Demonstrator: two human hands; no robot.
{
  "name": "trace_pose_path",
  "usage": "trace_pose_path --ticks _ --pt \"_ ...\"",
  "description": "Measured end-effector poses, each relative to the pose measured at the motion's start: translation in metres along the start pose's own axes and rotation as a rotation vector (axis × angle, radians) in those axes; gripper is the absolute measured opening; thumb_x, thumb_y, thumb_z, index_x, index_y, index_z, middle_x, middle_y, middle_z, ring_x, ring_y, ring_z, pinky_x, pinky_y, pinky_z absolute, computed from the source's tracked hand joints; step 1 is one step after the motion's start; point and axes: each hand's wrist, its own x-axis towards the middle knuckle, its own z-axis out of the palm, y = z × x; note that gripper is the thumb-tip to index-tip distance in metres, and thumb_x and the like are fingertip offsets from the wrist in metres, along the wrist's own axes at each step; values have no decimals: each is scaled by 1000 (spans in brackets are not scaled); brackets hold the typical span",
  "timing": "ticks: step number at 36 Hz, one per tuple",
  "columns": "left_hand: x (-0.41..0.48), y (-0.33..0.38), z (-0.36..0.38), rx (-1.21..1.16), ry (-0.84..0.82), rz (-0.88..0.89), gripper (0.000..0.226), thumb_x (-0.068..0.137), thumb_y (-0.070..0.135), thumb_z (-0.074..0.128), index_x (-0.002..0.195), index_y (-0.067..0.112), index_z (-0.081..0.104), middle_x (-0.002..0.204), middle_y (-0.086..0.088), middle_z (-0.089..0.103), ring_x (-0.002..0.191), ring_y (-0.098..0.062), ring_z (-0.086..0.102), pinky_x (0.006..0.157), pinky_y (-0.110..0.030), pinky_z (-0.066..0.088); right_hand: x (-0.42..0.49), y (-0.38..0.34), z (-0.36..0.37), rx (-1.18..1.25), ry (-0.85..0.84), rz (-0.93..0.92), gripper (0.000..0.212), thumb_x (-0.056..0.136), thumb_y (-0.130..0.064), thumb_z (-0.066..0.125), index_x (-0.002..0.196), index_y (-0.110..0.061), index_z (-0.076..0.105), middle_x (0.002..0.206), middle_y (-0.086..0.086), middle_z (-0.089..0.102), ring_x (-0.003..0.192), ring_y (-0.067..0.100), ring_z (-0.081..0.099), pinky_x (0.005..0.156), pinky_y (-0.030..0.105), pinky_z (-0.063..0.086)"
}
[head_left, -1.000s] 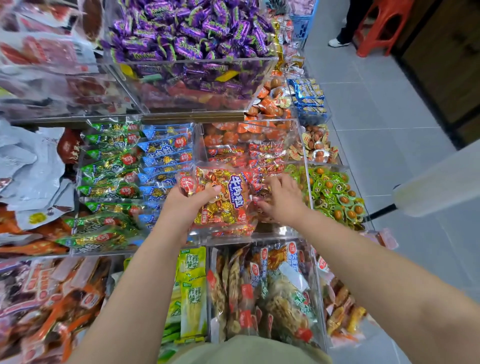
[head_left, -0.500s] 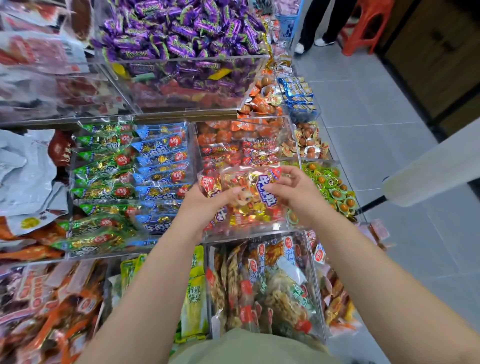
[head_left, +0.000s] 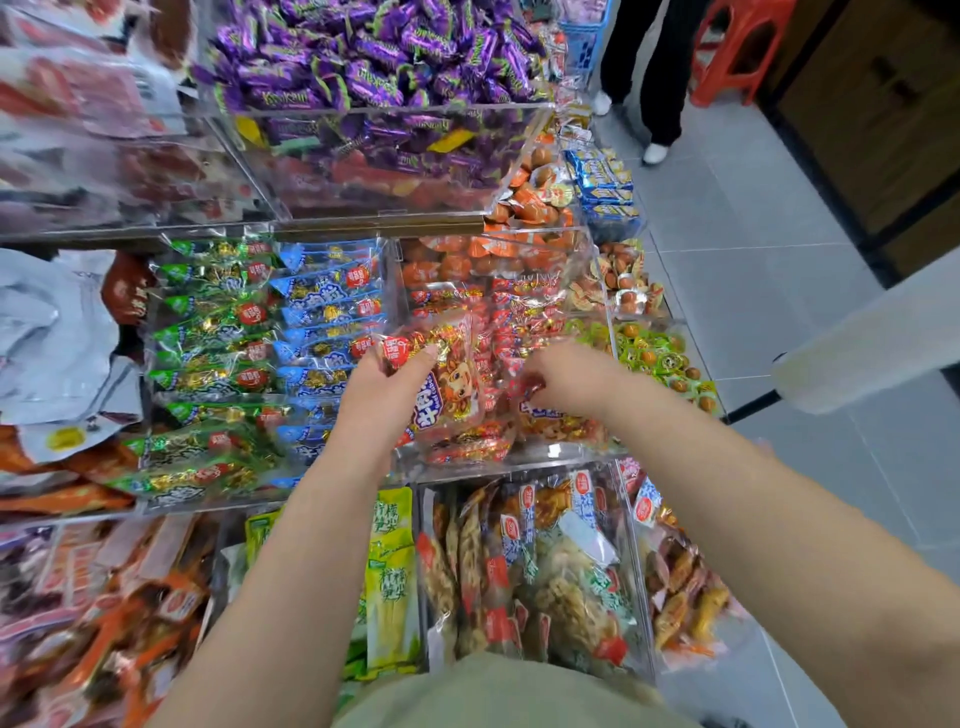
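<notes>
A clear snack bag with red and gold wrapped sweets (head_left: 444, 387) is gripped at its upper left corner by my left hand (head_left: 387, 387), above a clear acrylic bin (head_left: 592, 280) full of the same red bags. My right hand (head_left: 563, 376) reaches down into that bin on the right, its fingers curled round another red bag (head_left: 550, 415) lying in the pile. The fingertips of the right hand are hidden behind the hand.
Clear bins hold green and blue bags (head_left: 249, 332), purple sweets (head_left: 374, 57), orange packs (head_left: 530, 197) and green cups (head_left: 654, 353). Lower bins hold yellow-green packs (head_left: 389, 566). A person's legs (head_left: 654, 73) and a red stool (head_left: 737, 47) stand on the tiled aisle.
My right hand let go of the bag that both hands held and dropped into the bin onto another bag. My left hand keeps the first bag, now tilted upright.
</notes>
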Motion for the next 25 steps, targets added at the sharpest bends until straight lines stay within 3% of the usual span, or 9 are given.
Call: trace_pose_path --ticks 4,6,9,13,15,17,25 --pt "0 -2 -2 9 -8 -9 25 88 42 63 110 32 59 107 7 69 101 -18 65 90 -41 51 18 2 33 -60 -88 -6 44 90 -12 56 132 -26 52 123 2 61 102 23 61 81 37 55" --pt "0 -4 -3 13 -2 -12 31 87 44 63 115 31 59 110 7 69 105 -19 64 94 -44 49 20 12 44 -59 -46 -60 45 91 -19 57 135 -26 48 128 1 57 109 23 57 87 41 53" --pt "0 -5 -5 9 -5 -25 46 84 48 63 127 30 54 117 5 67 110 -23 62 99 -50 47 20 28 52 -195 68 -210 50 91 -33 55 139 -23 41 131 0 52 117 21 47 99 39 42" --pt "2 -7 -6 17 -1 -37 29 85 46 63 111 35 60 109 7 70 103 -19 65 94 -46 50 18 39 60 -491 94 -227 75 85 -54 55 144 -23 21 142 6 28 133 28 24 112 45 16" --pt "3 -7 -6 10 -5 -52 16 86 45 63 99 35 60 101 7 73 94 -15 69 88 -41 54 22 41 64 -588 46 -173 76 90 -39 52 147 -26 4 154 10 7 142 32 5 115 48 0" --pt "5 -7 -5 17 -3 -55 14 86 45 63 96 35 60 97 9 73 93 -14 69 88 -41 54 29 41 65 -631 2 -141 82 91 -32 53 147 -27 -6 156 12 -8 144 32 -8 114 48 -6" --pt "8 -10 -5 -8 13 -60 12 86 44 65 93 35 60 93 9 74 93 -18 70 90 -46 53 41 41 75 -721 -12 -134 85 90 -27 54 147 -30 -9 156 12 -15 144 31 -13 112 54 -7"
